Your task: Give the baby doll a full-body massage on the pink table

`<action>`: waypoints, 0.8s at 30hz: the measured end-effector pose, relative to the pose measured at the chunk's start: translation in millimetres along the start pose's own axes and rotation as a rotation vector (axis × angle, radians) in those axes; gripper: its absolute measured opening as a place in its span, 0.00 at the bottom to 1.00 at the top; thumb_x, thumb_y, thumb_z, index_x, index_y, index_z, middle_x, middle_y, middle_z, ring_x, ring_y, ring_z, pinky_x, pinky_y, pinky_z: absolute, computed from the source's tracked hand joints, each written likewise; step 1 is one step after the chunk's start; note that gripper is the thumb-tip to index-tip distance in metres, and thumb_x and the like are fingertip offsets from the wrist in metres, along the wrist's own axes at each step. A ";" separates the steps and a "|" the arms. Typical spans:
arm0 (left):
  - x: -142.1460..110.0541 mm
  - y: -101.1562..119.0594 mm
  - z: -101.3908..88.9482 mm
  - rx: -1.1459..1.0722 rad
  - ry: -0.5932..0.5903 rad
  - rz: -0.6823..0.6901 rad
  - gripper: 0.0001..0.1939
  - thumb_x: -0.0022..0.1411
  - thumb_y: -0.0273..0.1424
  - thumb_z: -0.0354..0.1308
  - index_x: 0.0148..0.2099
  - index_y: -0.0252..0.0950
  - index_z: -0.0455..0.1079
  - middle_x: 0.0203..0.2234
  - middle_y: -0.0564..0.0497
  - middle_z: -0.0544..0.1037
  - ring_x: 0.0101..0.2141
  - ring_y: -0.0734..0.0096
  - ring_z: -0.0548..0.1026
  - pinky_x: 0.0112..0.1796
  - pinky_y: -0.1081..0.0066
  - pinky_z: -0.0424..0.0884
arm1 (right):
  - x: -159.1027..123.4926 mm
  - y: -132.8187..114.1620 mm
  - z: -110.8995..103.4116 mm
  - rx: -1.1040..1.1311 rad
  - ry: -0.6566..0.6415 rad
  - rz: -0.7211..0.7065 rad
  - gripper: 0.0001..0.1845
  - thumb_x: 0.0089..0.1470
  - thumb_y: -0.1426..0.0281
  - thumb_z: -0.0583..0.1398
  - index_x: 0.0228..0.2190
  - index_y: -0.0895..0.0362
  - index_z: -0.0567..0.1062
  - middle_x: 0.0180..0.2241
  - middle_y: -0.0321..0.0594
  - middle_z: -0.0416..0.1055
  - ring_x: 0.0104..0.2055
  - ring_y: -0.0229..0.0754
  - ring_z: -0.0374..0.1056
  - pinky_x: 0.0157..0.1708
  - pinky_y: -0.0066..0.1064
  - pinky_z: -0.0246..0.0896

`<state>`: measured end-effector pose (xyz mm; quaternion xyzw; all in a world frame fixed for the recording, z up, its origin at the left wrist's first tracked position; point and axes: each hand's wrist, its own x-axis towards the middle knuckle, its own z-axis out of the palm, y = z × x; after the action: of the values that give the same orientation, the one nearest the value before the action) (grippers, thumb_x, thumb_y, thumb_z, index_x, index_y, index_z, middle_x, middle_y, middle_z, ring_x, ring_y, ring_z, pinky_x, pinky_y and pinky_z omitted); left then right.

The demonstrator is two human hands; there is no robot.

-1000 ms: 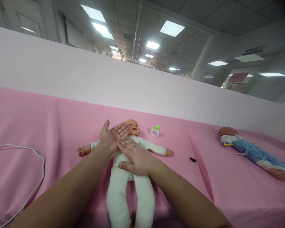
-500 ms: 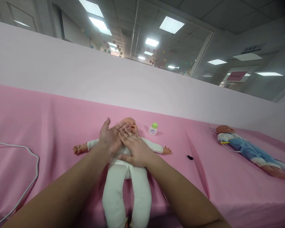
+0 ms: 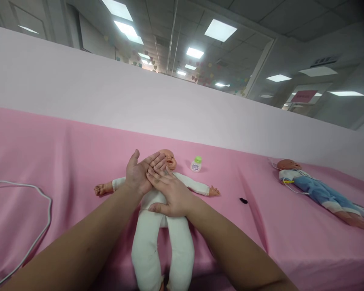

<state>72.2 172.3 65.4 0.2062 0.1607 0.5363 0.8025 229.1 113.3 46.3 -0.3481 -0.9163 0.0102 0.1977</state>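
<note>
A baby doll [image 3: 162, 242] with a white cloth body lies on its back, arms spread, head toward the wall. Over its chest my left hand [image 3: 141, 171] is palm up with the fingers stretched out and the thumb apart. My right hand [image 3: 172, 194] is palm down, its fingers lying flat across the left palm and fingers. Neither hand shows anything held; whatever might lie between the palms is hidden. Part of the doll's face and chest is covered by the hands. A small clear bottle [image 3: 195, 165] with a green cap stands right of the doll's head.
Pink cloth [image 3: 87, 153] covers the table, with a white wall [image 3: 109, 97] behind it. A second doll [image 3: 318, 192] in blue and white lies at the right. A small black object [image 3: 243, 200] is between the dolls. A white cable [image 3: 48, 214] curves at the left.
My right hand has slid slightly back toward me and left along the left palm. More of the doll's face now shows above the fingers.
</note>
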 end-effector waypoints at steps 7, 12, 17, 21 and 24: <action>-16.1 -17.3 19.7 -0.061 0.024 -0.070 0.33 0.73 0.51 0.49 0.63 0.27 0.69 0.52 0.31 0.79 0.53 0.45 0.79 0.54 0.51 0.77 | 1.5 1.9 4.8 -0.039 0.051 0.092 0.55 0.63 0.41 0.57 0.74 0.60 0.43 0.76 0.50 0.38 0.78 0.57 0.32 0.75 0.58 0.24; -14.8 -8.7 16.2 -0.002 0.004 -0.030 0.34 0.72 0.50 0.50 0.64 0.25 0.67 0.54 0.29 0.78 0.54 0.45 0.78 0.55 0.52 0.76 | 0.4 4.7 6.6 -0.027 0.060 0.113 0.54 0.63 0.40 0.57 0.74 0.59 0.45 0.76 0.49 0.38 0.78 0.55 0.31 0.76 0.57 0.28; -0.7 13.1 -2.1 0.056 -0.008 0.088 0.39 0.72 0.52 0.49 0.69 0.23 0.62 0.58 0.28 0.75 0.59 0.48 0.75 0.55 0.59 0.76 | -1.0 5.2 9.8 0.006 0.078 0.048 0.50 0.64 0.41 0.56 0.73 0.59 0.52 0.74 0.49 0.47 0.78 0.56 0.38 0.75 0.59 0.28; 1.7 17.2 -6.0 0.061 -0.026 0.100 0.39 0.73 0.52 0.48 0.69 0.23 0.62 0.58 0.28 0.75 0.58 0.49 0.76 0.53 0.60 0.77 | -0.4 4.4 12.3 0.036 0.059 -0.023 0.48 0.65 0.43 0.56 0.73 0.57 0.52 0.74 0.49 0.48 0.77 0.55 0.40 0.75 0.59 0.29; -1.7 8.6 -1.1 0.022 -0.014 0.060 0.38 0.73 0.52 0.47 0.68 0.23 0.63 0.57 0.29 0.76 0.56 0.50 0.78 0.52 0.59 0.78 | 0.8 3.6 13.2 0.039 0.051 -0.027 0.53 0.62 0.40 0.58 0.73 0.60 0.49 0.75 0.51 0.45 0.78 0.56 0.38 0.75 0.58 0.30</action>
<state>64.2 173.9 68.9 0.2233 0.1548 0.5571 0.7848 225.9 118.2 33.8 -0.3317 -0.9153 0.0163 0.2277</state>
